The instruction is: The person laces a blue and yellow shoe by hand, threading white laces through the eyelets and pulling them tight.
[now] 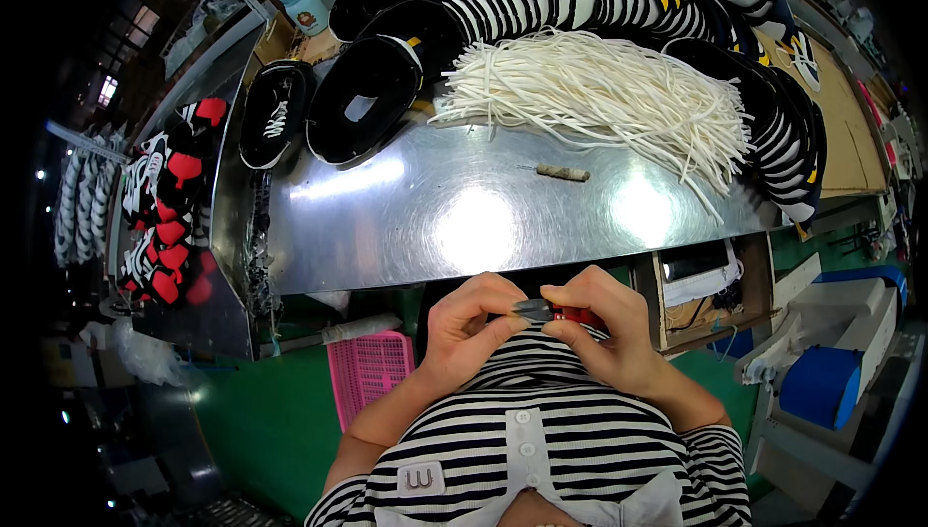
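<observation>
Close to my body, just below the table's front edge, my right hand [611, 326] is closed round the red handle of small pliers [534, 309]. Their dark grey jaws point left, toward my left hand [472, 326]. Thumb and fingers of that hand are pinched together at the jaw tips; what lies between them is too small to make out. Beyond both hands, a thin needle tool with a wrapped brown handle [563, 173] lies on the metal table [387, 227]. Behind it is a thick bundle of white shoelaces [590, 102].
Black shoe uppers [541, 5] stand in a long curved row behind the laces. One laced shoe [275, 116] sits at the left edge, beside red-and-white shoe parts [169, 208]. A blue bottle [304, 7], a pink basket [370, 372] and an open drawer [715, 314] surround me.
</observation>
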The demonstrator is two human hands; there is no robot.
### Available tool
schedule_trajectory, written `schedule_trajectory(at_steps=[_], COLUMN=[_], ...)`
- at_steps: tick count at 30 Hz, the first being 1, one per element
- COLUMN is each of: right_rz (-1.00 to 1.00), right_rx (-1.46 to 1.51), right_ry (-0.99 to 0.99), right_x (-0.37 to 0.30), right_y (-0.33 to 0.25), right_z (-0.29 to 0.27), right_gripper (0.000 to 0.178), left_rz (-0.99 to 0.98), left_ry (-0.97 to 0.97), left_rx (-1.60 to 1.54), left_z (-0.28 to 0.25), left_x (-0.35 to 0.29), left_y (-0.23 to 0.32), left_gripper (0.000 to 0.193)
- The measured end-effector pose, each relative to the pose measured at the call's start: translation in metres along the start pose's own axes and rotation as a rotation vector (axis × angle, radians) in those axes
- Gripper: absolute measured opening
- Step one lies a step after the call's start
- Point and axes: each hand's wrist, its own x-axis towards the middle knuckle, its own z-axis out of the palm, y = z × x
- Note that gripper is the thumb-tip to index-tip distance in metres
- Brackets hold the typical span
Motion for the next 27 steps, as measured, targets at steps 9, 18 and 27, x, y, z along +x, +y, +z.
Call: schedule_trajectory(at_steps=[9,18,27], right_rz=[0.047,0.024,0.062], right_rx=[0.001,-0.018,0.004], right_ry=[-0.044,-0.036,-0.032], right_x=[0.0004,0.0012,-0.0031], right_y=[0.0012,0.0007,-0.0065], right_z=[-0.0074,-0.0040,-0.0041], right_gripper=[0.035,0.032,0.029], left_rz=[-0.023,-0.042,0.015], left_ry=[0.047,0.026,-0.011], left_rx=[0.047,0.046,0.074], left_z=[-0.0020,-0.0006,0.0010], left_x=[-0.0016,-0.0022,-0.0022], left_y=[-0.0026,-0.0028,-0.0022], left_gripper=[0.019,0.018,0.018])
